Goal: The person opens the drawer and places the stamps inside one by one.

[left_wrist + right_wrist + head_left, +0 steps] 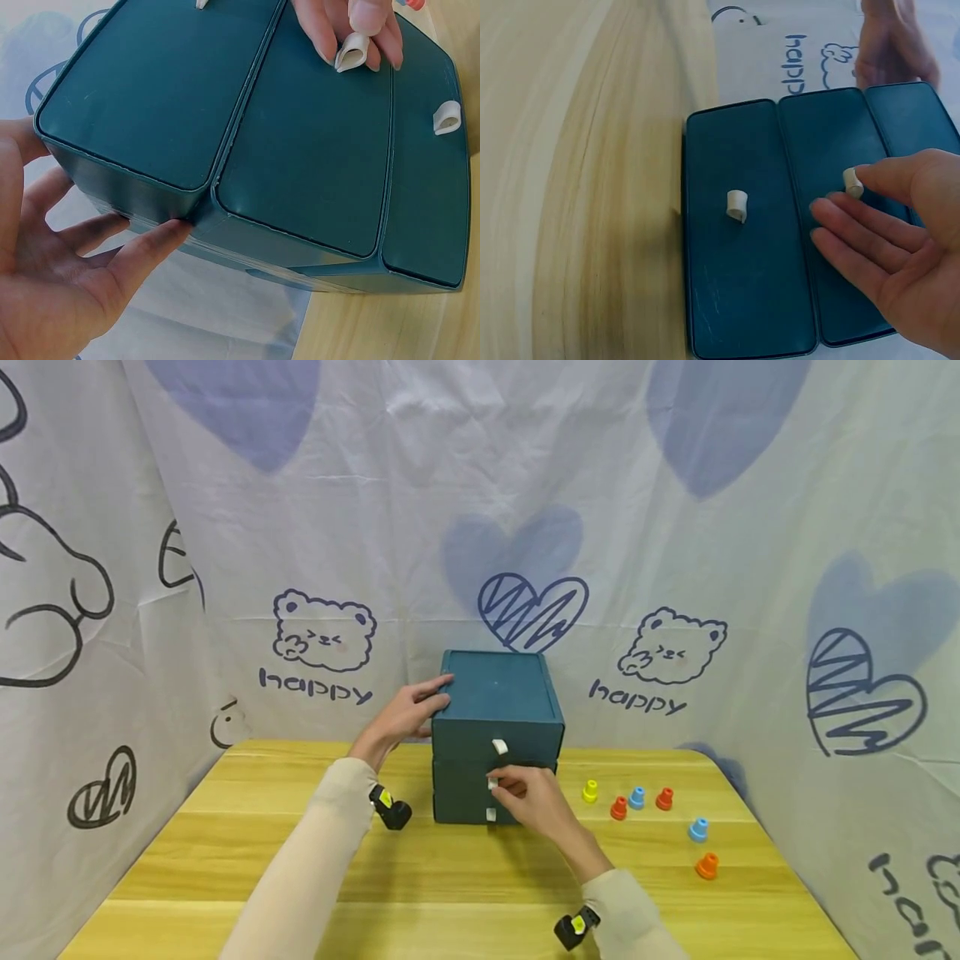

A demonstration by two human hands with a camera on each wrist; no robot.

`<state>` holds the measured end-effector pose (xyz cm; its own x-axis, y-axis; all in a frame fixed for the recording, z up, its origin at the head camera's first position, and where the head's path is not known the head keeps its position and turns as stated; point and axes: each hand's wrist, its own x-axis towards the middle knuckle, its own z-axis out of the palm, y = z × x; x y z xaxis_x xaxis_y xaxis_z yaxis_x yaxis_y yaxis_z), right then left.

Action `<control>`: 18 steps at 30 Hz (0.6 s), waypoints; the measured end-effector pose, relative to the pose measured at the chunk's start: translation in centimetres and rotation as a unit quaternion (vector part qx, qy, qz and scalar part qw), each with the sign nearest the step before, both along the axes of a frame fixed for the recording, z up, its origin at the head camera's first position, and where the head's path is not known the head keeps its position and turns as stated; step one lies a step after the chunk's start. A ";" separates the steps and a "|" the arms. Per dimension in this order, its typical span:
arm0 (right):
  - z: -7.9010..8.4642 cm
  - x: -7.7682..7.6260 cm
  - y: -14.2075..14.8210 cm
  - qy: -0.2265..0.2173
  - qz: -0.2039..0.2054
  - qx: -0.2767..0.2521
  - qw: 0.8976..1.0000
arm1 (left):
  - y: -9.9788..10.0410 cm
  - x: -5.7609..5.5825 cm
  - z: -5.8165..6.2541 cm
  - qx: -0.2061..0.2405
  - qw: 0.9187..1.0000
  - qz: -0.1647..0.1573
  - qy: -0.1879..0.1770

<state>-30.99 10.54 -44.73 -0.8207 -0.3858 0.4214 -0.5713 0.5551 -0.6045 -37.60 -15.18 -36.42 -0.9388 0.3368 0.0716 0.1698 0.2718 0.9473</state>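
A dark teal drawer box (495, 689) with three stacked drawers stands on the table, each drawer front bearing a small white loop tab. My left hand (405, 714) rests against the box's left side with its fingers spread, two fingers reaching the top edge. At the middle drawer, my right hand (536, 797) pinches the white pull tab (852, 182) between thumb and fingers. Above it shows the top drawer's tab (500, 747), and below it the bottom drawer's tab (736, 204). All three drawer fronts sit about flush in the left wrist view.
Right of the box, several small stepped cone pieces stand on the wooden table (420, 893): a yellow one (590, 791), an orange one (707, 866), plus red and blue ones (698, 830). A printed white cloth (420, 568) hangs behind the table and along both sides.
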 end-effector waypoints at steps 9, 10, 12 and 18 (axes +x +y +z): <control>-0.4 -0.3 -0.3 0.007 -0.016 -0.004 1.000 | 0.0 -0.1 -0.1 -0.006 1.000 -0.007 0.005; -0.4 -0.3 -0.3 0.008 -0.016 -0.004 1.000 | 0.0 -0.1 -0.1 -0.008 1.000 -0.006 0.006; -0.4 -0.4 -0.4 0.009 -0.015 -0.005 1.000 | 0.0 -0.1 -0.1 -0.005 1.000 -0.005 0.005; -0.3 -0.5 -0.5 0.018 -0.016 0.005 1.000 | -0.1 -0.1 -0.2 -0.004 1.000 0.001 0.000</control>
<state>-31.45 10.06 -45.04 -0.8177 -0.3636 0.4463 -0.5736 0.5801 -0.5783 -37.67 -15.29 -36.57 -0.9392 0.3363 0.0693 0.1700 0.2801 0.9448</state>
